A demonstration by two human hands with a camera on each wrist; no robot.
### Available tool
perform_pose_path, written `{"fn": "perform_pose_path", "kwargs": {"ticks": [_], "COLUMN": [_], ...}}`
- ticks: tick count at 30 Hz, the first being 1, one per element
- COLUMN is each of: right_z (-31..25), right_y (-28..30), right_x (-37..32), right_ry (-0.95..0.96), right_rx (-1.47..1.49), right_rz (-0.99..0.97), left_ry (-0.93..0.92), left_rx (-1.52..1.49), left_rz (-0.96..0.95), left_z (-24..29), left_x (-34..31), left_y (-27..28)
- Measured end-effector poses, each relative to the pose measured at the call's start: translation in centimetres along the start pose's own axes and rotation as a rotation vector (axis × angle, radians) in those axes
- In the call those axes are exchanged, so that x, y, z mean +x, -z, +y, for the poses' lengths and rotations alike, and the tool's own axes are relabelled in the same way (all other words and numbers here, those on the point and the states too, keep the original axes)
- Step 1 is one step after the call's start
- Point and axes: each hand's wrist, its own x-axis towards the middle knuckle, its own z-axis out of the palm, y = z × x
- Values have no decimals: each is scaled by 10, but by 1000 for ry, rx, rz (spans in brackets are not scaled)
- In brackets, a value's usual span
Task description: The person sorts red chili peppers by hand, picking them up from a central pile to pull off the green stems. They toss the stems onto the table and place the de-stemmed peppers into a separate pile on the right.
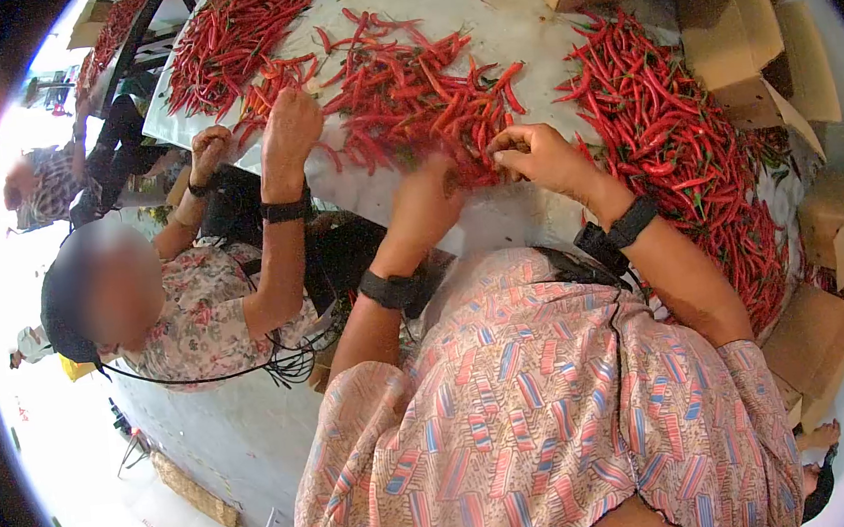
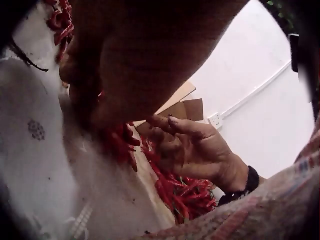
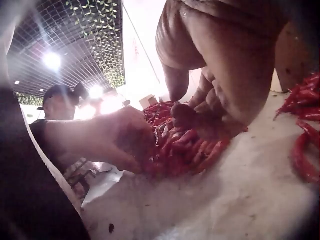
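Observation:
Red chili peppers [image 1: 392, 95] lie in a loose pile on the pale tabletop in front of me. My left hand [image 1: 422, 203] is at the near edge of this pile, blurred in the head view; its fingers are mostly hidden in the left wrist view, so I cannot tell whether they hold a pepper. To its right, my right hand [image 1: 546, 160] hovers beside the pile, palm inward. In the left wrist view the right hand's fingers [image 2: 187, 127] are loosely bent, with no pepper between them. The right wrist view has its thumb and fingers apart, above the red peppers [image 3: 192, 147].
A larger heap of chilies [image 1: 667, 142] spreads along the right, beside open cardboard boxes [image 1: 739, 45]. Another heap [image 1: 237, 39] lies at the far left. A person [image 1: 214, 292] sits close on my left, both hands by the table's peppers. Bare tabletop [image 1: 523, 44] shows between heaps.

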Motion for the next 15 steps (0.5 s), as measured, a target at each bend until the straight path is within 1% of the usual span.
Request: {"fn": "perform_pose_path", "kwargs": {"ticks": [1, 3, 4, 6, 7, 8, 9, 10, 12, 13, 14, 15], "right_z": [1, -1, -4, -11, -14, -16, -17, -18, -14, -8, -4, -4], "right_y": [-1, -4, -4, -4, -5, -5, -4, -3, -3, -3, -3, -3], "right_x": [1, 1, 1, -1, -3, -3, -4, -4, -4, -2, -1, 0], "right_ry": [12, 26, 14, 3, -3, -10, -11, -16, -21, 4, 29, 29], "right_rx": [-21, -40, -41, -43, -3, 37, 37, 19, 2, 43, 84, 85], "right_rz": [-18, -40, -52, -62, -65, -67, -67, -60, -52, -5, 43, 44], "left_ry": [2, -12, -11, 279, 278, 300, 322, 322, 345, 345, 300, 256], "left_rx": [0, -304, -304, -606, -607, -678, -749, -750, -881, -881, -871, -861], "left_rz": [0, 55, 56, -11, -12, -13, -14, -15, 23, 22, 11, 1], "left_z": [-4, -9, -5, 6, 9, 10, 12, 15, 21, 20, 20, 20], "left_x": [1, 4, 5, 7, 8, 9, 10, 10, 10, 11, 12, 12], "left_y": [-2, -1, 2, 11, 13, 15, 16, 17, 16, 16, 16, 17]}}
